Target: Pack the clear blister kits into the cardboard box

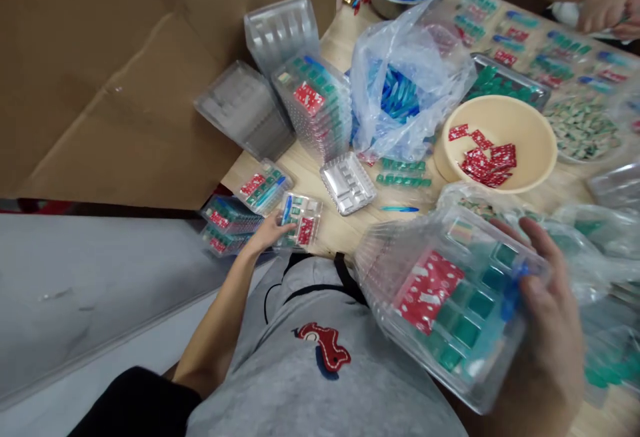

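My right hand (543,330) grips a stack of clear plastic trays (440,297) filled with green squares, a red packet and a blue piece, held close over my lap. My left hand (267,233) reaches to the table's near edge, and its fingers close on one filled tray (303,221). Another filled tray (264,187) lies just behind it, and a small pile of filled trays (227,223) sits to its left. An empty silver tray (347,183) lies further in.
A tall stack of filled trays (317,107) and empty clear trays (247,110) stand by a cardboard box (120,70). A bag of blue pieces (400,90), a cream bowl (540,143) of red packets and green strips (403,173) fill the table. Another person's hand (607,10) is far right.
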The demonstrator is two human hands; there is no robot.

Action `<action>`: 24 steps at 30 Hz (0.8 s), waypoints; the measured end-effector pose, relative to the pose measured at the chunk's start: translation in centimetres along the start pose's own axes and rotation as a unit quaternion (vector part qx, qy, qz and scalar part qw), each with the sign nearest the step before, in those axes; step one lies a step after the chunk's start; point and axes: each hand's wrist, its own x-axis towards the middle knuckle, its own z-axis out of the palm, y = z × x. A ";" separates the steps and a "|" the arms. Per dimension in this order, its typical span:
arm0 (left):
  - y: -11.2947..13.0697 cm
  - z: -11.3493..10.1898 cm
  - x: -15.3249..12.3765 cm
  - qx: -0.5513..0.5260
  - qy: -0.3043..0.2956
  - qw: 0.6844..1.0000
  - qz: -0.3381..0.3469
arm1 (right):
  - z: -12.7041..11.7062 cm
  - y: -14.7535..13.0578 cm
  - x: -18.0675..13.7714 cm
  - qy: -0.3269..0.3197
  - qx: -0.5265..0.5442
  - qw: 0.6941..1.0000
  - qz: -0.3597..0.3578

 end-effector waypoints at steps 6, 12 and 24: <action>12.4 -4.4 -9.2 0.060 0.004 0.969 0.240 | -0.1 -2.0 -1.2 0.073 -0.046 0.988 -0.128; 21.2 2.4 -18.8 0.400 0.117 0.722 0.551 | -0.2 -2.4 -3.4 0.038 -0.083 0.983 -0.162; 21.0 5.3 -16.7 0.412 -0.135 0.648 0.626 | 2.0 -3.1 -5.4 0.062 0.251 0.965 0.051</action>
